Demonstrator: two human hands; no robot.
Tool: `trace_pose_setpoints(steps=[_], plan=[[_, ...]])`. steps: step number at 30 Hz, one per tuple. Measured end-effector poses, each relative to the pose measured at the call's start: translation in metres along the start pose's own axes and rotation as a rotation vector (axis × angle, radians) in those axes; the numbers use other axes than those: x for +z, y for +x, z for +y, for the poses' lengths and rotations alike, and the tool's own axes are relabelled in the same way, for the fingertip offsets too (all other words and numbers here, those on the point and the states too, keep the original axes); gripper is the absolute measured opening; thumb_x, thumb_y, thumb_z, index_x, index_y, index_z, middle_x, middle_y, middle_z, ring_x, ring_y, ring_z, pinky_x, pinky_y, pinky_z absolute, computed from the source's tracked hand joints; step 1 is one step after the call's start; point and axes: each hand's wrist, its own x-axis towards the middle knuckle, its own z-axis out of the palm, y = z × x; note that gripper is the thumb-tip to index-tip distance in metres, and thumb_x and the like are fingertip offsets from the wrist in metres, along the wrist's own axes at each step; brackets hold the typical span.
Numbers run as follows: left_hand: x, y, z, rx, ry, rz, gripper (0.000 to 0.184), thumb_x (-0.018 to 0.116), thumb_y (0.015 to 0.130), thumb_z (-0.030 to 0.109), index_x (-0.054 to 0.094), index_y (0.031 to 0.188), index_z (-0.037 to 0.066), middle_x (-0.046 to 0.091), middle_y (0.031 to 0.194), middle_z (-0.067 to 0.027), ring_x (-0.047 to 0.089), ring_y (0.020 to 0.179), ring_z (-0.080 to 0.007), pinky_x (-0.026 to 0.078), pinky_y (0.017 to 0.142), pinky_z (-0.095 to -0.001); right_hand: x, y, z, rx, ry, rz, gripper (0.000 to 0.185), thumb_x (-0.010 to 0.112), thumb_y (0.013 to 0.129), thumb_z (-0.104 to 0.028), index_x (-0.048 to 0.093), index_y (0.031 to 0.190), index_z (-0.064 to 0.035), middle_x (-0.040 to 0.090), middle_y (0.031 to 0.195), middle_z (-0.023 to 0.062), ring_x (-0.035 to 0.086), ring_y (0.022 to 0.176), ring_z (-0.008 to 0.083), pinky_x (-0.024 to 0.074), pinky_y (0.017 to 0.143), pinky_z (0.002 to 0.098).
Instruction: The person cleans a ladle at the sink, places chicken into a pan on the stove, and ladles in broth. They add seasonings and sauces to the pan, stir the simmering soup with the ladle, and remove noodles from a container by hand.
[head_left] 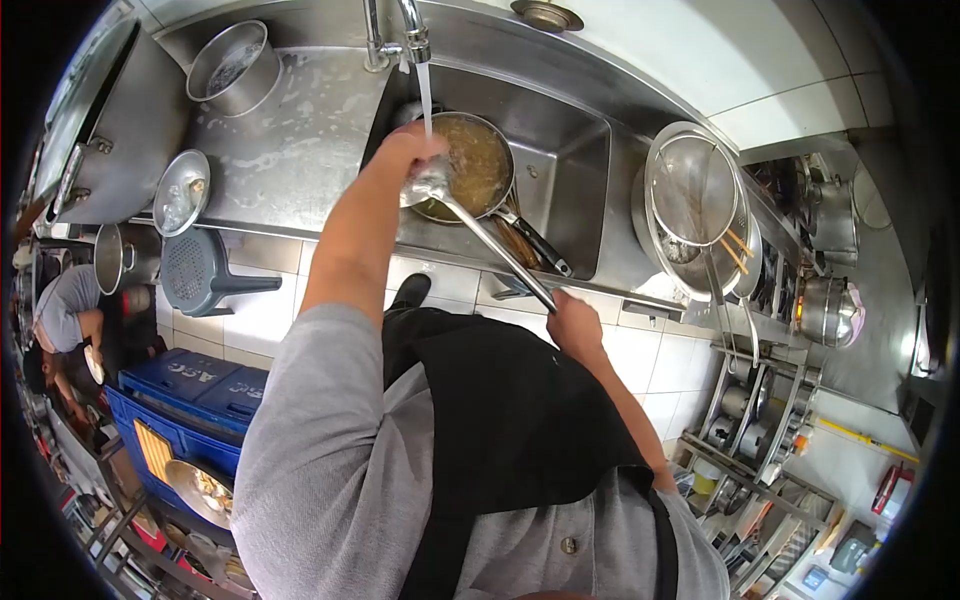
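My right hand is wrapped round the dark end of a long metal ladle. The ladle slants up and left, its wet bowl hanging over the left edge of a frying pan. Right above that bowl, my left hand is in the water stream from the faucet. Its fingers are blurred, so their grip does not show. Cloudy brownish water fills the pan, which sits in the sink with its black handle pointing down and right. A bundle of thin brown sticks lies beside the handle.
A round mesh strainer and chopsticks rest on a bowl to the right. At left stand a metal pot, a tall stockpot and a grey stool. Another person bends at far left, beyond blue bins.
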Motion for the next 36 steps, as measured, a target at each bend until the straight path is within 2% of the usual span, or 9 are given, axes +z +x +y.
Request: trace_pose_setpoints(steps=[7,9,14,17,21,23,31,33,36], plan=[[0.076,0.013,-0.061,0.352,-1.395,0.303,0.036,0.064,0.093,0.031,0.066,0.118,0.005,0.068,0.103,-0.0065,0.064,0.087,-0.0181,0.051,0.064,-0.0313,0.013,-0.006,0.011,0.163,0.125,-0.063,0.016,0.058,0.082,-0.012,0.056,0.096,-0.0038,0.066,0.085,0.0250,0.065,0.084,0.0439,0.0501,0.076,0.0533],[0.094,-0.014,-0.042,0.299,-1.329,0.530,0.041,0.062,0.096,0.031,0.061,0.127,0.004,0.066,0.108,-0.0066,0.060,0.094,-0.0152,0.052,0.072,-0.0308,0.010,0.000,0.011,0.164,0.148,-0.051,0.016,0.057,0.082,-0.012,0.056,0.096,-0.0033,0.066,0.086,0.0257,0.065,0.085,0.0443,0.0499,0.077,0.0534],[0.116,-0.033,-0.019,0.567,-0.374,1.209,0.049,0.067,0.089,0.036,0.060,0.126,0.006,0.054,0.126,-0.0251,0.055,0.113,-0.0383,0.043,0.100,-0.0447,0.008,0.012,0.010,0.124,0.189,-0.002,0.018,0.056,0.081,-0.010,0.058,0.096,-0.0008,0.066,0.088,0.0284,0.064,0.086,0.0461,0.0490,0.080,0.0551],[0.107,-0.027,-0.018,0.412,-0.636,1.060,0.046,0.066,0.089,0.032,0.060,0.126,0.005,0.048,0.133,-0.0280,0.047,0.121,-0.0458,0.039,0.104,-0.0471,0.011,0.006,0.013,0.104,0.169,-0.015,0.019,0.057,0.081,-0.011,0.058,0.097,-0.0007,0.066,0.088,0.0283,0.064,0.087,0.0459,0.0492,0.081,0.0550],[0.129,-0.037,-0.006,0.690,-0.072,1.322,0.037,0.063,0.089,0.024,0.060,0.122,0.005,0.051,0.127,-0.0267,0.048,0.119,-0.0439,0.040,0.102,-0.0496,0.005,0.014,0.013,0.114,0.132,-0.052,0.020,0.058,0.081,-0.011,0.058,0.098,-0.0007,0.066,0.090,0.0271,0.064,0.089,0.0451,0.0498,0.082,0.0541],[0.120,-0.032,-0.003,0.544,-0.347,1.232,0.036,0.064,0.088,0.022,0.060,0.120,0.008,0.052,0.126,-0.0247,0.047,0.119,-0.0434,0.039,0.102,-0.0514,0.003,0.019,0.014,0.092,0.123,-0.031,0.022,0.059,0.081,-0.011,0.058,0.100,-0.0004,0.066,0.090,0.0272,0.064,0.089,0.0452,0.0498,0.082,0.0540],[0.097,-0.044,0.043,0.891,0.338,1.086,0.028,0.069,0.081,0.027,0.069,0.106,0.013,0.060,0.123,-0.0184,0.056,0.114,-0.0361,0.043,0.101,-0.0463,0.001,0.009,0.021,0.137,0.064,-0.038,0.023,0.057,0.081,-0.011,0.058,0.103,-0.0035,0.067,0.087,0.0253,0.065,0.085,0.0435,0.0508,0.079,0.0536],[0.072,-0.029,0.063,0.454,0.534,0.436,0.031,0.070,0.080,0.033,0.072,0.104,0.014,0.067,0.109,-0.0173,0.065,0.100,-0.0311,0.049,0.093,-0.0425,0.000,0.006,0.024,0.061,-0.038,-0.020,0.019,0.058,0.081,-0.010,0.058,0.099,-0.0053,0.067,0.083,0.0234,0.066,0.083,0.0424,0.0515,0.077,0.0528],[0.032,0.006,0.035,0.183,0.202,0.123,0.037,0.069,0.082,0.040,0.073,0.104,0.011,0.071,0.098,-0.0143,0.068,0.089,-0.0256,0.052,0.085,-0.0413,0.011,-0.006,0.024,0.108,0.008,-0.032,0.014,0.061,0.081,-0.011,0.057,0.094,-0.0067,0.067,0.081,0.0221,0.066,0.082,0.0422,0.0513,0.075,0.0516]])
